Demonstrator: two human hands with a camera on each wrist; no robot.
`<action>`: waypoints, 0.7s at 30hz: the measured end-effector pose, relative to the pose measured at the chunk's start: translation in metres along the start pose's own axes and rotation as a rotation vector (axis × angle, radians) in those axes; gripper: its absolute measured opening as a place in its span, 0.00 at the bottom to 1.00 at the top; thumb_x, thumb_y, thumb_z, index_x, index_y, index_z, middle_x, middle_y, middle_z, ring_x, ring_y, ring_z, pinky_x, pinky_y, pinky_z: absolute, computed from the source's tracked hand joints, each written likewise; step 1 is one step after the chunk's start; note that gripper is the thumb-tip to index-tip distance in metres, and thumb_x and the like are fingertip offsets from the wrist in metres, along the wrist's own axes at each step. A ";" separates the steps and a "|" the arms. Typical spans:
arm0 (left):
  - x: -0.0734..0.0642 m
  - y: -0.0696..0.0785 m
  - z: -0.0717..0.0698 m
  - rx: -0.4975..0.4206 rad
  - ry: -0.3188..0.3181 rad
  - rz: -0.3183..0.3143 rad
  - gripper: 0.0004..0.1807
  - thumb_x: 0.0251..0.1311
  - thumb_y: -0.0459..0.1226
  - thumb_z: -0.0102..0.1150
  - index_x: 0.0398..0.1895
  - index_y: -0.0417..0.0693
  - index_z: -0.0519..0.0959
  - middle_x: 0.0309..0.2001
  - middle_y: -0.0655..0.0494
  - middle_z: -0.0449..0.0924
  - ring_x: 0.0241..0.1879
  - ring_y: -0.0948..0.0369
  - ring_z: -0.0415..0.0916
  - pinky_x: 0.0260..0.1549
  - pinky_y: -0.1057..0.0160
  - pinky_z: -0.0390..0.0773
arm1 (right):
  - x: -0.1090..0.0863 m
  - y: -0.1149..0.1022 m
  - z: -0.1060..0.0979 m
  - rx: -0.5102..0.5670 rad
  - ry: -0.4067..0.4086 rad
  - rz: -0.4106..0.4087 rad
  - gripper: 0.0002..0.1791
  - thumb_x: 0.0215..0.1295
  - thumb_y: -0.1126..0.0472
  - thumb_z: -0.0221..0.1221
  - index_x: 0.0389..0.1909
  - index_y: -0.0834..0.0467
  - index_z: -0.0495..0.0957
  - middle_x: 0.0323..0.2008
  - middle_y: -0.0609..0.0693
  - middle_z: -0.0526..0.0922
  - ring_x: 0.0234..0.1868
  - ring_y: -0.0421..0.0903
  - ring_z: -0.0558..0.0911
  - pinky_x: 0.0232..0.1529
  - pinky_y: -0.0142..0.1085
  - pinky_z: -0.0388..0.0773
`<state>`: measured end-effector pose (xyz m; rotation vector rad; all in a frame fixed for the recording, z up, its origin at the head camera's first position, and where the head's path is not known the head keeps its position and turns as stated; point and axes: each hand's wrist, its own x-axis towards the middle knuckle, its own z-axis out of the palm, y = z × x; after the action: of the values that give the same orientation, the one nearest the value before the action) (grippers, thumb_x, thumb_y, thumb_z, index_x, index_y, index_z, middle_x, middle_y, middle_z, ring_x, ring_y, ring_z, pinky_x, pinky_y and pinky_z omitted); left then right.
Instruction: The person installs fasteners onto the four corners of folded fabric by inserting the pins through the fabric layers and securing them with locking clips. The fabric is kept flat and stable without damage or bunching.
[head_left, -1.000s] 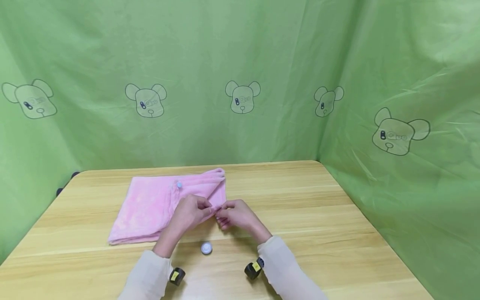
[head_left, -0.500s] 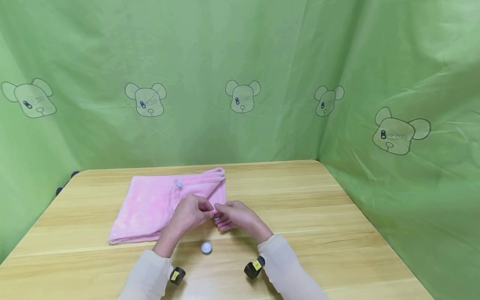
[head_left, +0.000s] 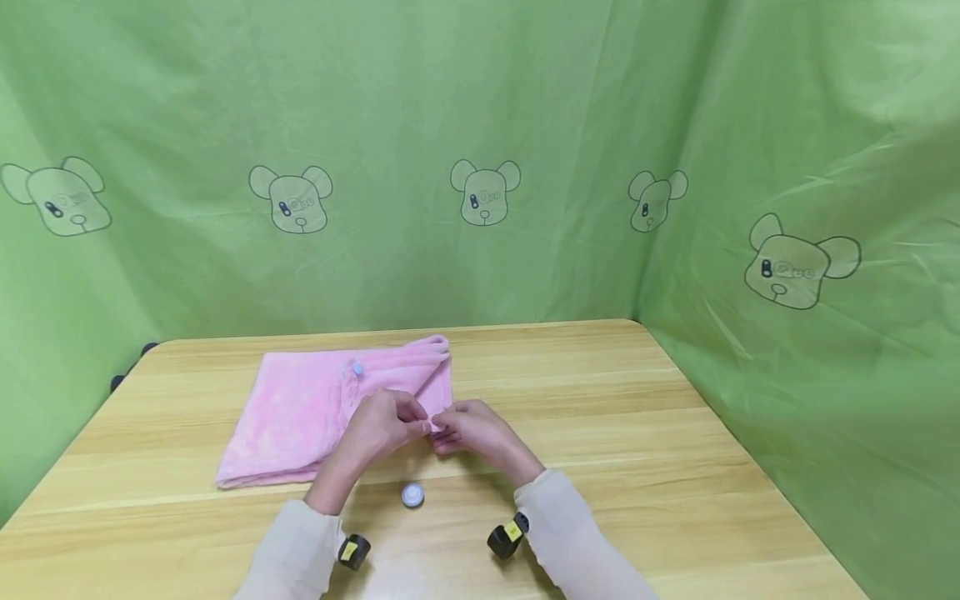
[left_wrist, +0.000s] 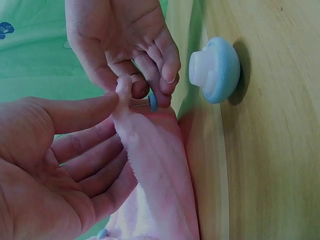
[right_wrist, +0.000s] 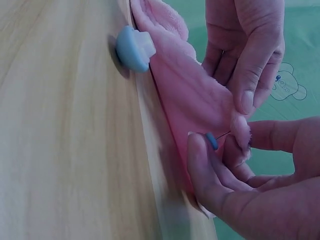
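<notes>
A folded pink fleece blanket [head_left: 296, 408] lies on the table, its near right corner raised between both hands. My left hand [head_left: 382, 425] pinches the raised edge between thumb and fingers. From the right, my right hand [head_left: 476, 429] pinches the same edge, thumb on one side and a finger on the other. A thin pin with a flat blue head [right_wrist: 211, 141] runs into the fleece there; the head sits against the right fingertips in the right wrist view. Fingers hide it in the head view. A light blue mushroom-shaped cap [left_wrist: 222, 70] with a whitish stem stands on the table nearby.
Another small blue cap [head_left: 357, 369] sits on the blanket's upper part. The wooden table [head_left: 600, 392] extends to both sides. Green curtain [head_left: 390, 275] with printed bear heads hangs behind and on the sides. Each wrist carries a black camera [head_left: 354, 551].
The right thumb lifted off the edge half a second ago, showing the blue pin head beneath, and is back on the fleece now. The right fingers have curled in. The left hand stays in place.
</notes>
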<state>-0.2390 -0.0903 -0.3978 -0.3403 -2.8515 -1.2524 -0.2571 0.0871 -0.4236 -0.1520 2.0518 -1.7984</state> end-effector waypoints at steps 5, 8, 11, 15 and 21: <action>-0.001 -0.001 0.000 0.028 -0.027 -0.007 0.04 0.55 0.36 0.73 0.33 0.48 0.89 0.32 0.54 0.90 0.31 0.63 0.81 0.33 0.63 0.79 | -0.001 0.000 0.001 0.024 -0.012 -0.001 0.13 0.71 0.67 0.53 0.47 0.75 0.77 0.40 0.62 0.84 0.38 0.49 0.85 0.48 0.41 0.86; -0.001 0.000 0.000 0.028 -0.033 -0.011 0.05 0.55 0.36 0.73 0.34 0.48 0.89 0.34 0.53 0.90 0.31 0.62 0.81 0.33 0.63 0.78 | -0.003 -0.001 0.002 0.037 -0.013 -0.002 0.13 0.70 0.67 0.53 0.46 0.74 0.77 0.41 0.64 0.84 0.38 0.50 0.85 0.48 0.41 0.86; -0.002 0.000 -0.001 0.026 -0.027 -0.011 0.06 0.54 0.36 0.73 0.35 0.48 0.89 0.34 0.52 0.90 0.31 0.62 0.81 0.32 0.63 0.79 | -0.003 -0.001 0.002 0.049 -0.016 -0.004 0.13 0.69 0.67 0.52 0.46 0.74 0.77 0.41 0.65 0.84 0.38 0.50 0.85 0.48 0.41 0.86; -0.002 0.001 -0.001 0.022 -0.022 -0.012 0.05 0.54 0.36 0.74 0.34 0.48 0.90 0.34 0.53 0.90 0.31 0.63 0.81 0.33 0.63 0.78 | -0.003 -0.001 0.003 0.058 -0.013 -0.007 0.13 0.69 0.68 0.52 0.46 0.74 0.77 0.38 0.62 0.84 0.36 0.48 0.85 0.47 0.40 0.86; -0.003 0.000 0.000 -0.003 -0.034 -0.007 0.05 0.54 0.34 0.74 0.34 0.47 0.90 0.34 0.53 0.90 0.30 0.64 0.80 0.33 0.64 0.78 | -0.002 0.000 0.004 0.074 0.020 -0.032 0.10 0.68 0.70 0.52 0.43 0.74 0.76 0.32 0.54 0.81 0.32 0.44 0.83 0.43 0.37 0.86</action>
<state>-0.2361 -0.0905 -0.3984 -0.3555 -2.8814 -1.2649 -0.2536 0.0838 -0.4231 -0.1468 2.0033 -1.8995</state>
